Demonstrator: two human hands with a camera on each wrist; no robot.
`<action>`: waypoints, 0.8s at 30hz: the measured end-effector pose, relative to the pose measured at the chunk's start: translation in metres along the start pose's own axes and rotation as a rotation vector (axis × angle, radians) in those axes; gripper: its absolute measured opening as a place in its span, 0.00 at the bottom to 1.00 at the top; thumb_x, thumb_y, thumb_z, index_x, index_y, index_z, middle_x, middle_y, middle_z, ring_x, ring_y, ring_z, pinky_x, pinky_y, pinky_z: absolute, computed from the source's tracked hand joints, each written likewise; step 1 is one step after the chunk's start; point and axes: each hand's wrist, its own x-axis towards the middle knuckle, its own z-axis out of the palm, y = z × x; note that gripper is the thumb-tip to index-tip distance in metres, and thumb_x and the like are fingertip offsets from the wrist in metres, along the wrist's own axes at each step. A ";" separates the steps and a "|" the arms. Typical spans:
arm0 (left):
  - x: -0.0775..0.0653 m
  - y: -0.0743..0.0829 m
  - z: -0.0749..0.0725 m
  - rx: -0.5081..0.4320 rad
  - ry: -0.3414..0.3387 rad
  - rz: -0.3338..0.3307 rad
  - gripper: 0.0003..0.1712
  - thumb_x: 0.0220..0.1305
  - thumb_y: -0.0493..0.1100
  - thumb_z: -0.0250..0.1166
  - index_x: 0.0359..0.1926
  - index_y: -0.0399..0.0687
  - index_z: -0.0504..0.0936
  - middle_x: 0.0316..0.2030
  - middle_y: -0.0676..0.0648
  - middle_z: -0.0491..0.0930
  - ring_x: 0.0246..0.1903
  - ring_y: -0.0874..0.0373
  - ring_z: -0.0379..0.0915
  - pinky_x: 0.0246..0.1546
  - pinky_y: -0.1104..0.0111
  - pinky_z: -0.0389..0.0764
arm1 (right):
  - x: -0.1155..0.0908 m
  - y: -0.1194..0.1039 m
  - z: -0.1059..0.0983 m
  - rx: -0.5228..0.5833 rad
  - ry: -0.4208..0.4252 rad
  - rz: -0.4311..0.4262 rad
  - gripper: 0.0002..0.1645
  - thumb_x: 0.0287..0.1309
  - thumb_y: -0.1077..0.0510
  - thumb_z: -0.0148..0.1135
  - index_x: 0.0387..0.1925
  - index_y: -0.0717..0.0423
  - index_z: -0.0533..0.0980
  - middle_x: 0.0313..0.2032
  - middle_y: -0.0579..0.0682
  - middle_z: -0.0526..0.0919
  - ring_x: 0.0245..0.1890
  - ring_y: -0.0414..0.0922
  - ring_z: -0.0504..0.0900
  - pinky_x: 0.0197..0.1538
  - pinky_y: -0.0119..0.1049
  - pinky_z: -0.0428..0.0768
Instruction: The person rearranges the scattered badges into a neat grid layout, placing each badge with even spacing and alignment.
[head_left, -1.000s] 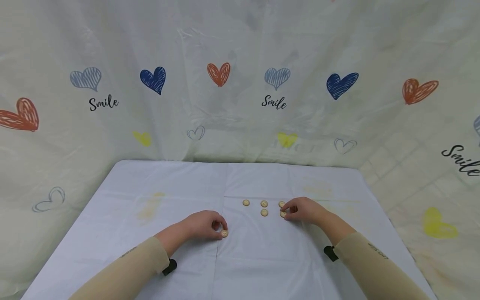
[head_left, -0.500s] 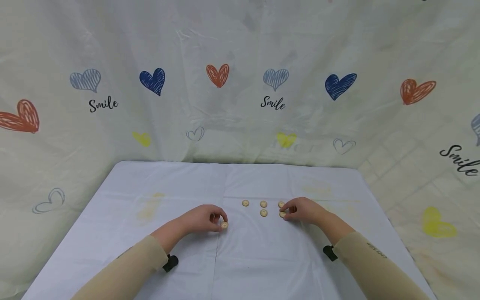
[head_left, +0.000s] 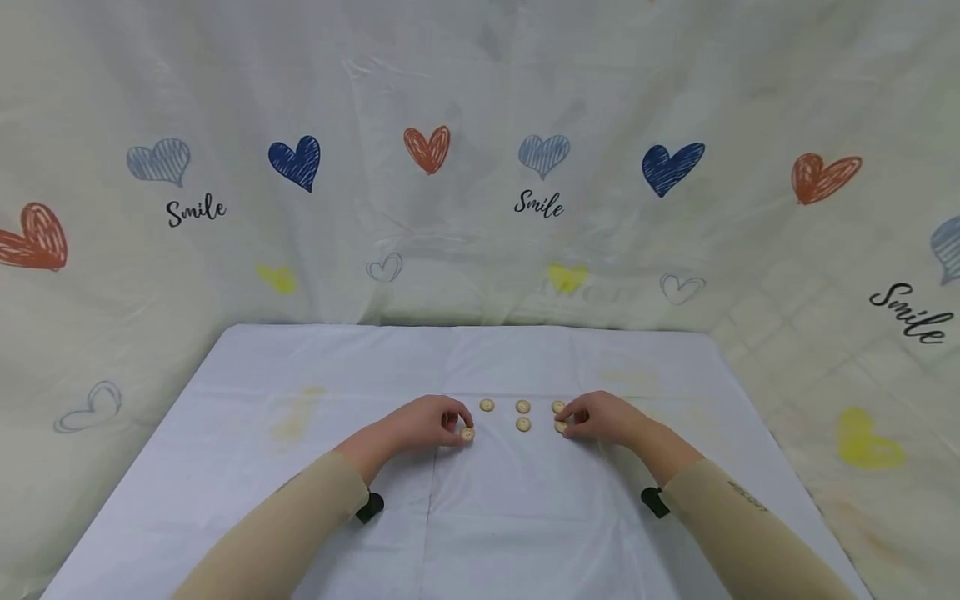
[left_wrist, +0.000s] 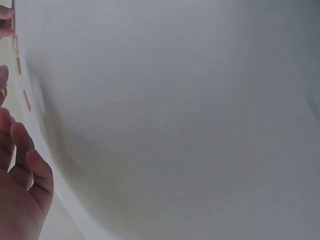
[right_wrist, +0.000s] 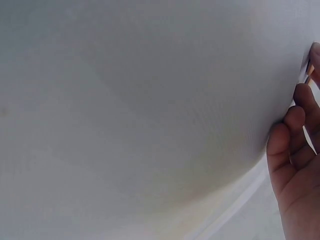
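Observation:
My left hand [head_left: 431, 422] pinches a round, pale wooden button [head_left: 467, 434] between thumb and index finger, just left of and in front of the others. On the right, my right hand [head_left: 609, 418] has thumb and index finger at the edges of another button [head_left: 560, 427] in the near row. Beyond that one lies a far-row button [head_left: 558, 407], close to the index finger. The middle pair is a far button [head_left: 522, 407] and a near button [head_left: 523, 424]. A single button [head_left: 487, 405] lies at the far row's left end. Both wrist views show mostly curled fingers at the edge.
A white cloth with folds and faint yellow stains covers the table [head_left: 300, 500]. Behind it and at the sides hangs a pale curtain [head_left: 465, 225] printed with hearts and "Smile". A dark wrist camera [head_left: 370, 507] sits under the left sleeve.
My left hand has carried its button away from me and to the right, towards the rows. The right hand has stayed at the same button. The head view has shifted slightly.

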 end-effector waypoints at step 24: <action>0.038 0.013 0.008 0.148 -0.009 0.016 0.09 0.62 0.46 0.70 0.44 0.62 0.85 0.25 0.57 0.75 0.27 0.64 0.68 0.35 0.68 0.71 | 0.001 0.001 0.001 0.002 -0.001 0.049 0.14 0.54 0.52 0.74 0.45 0.42 0.87 0.30 0.39 0.79 0.31 0.40 0.73 0.37 0.38 0.72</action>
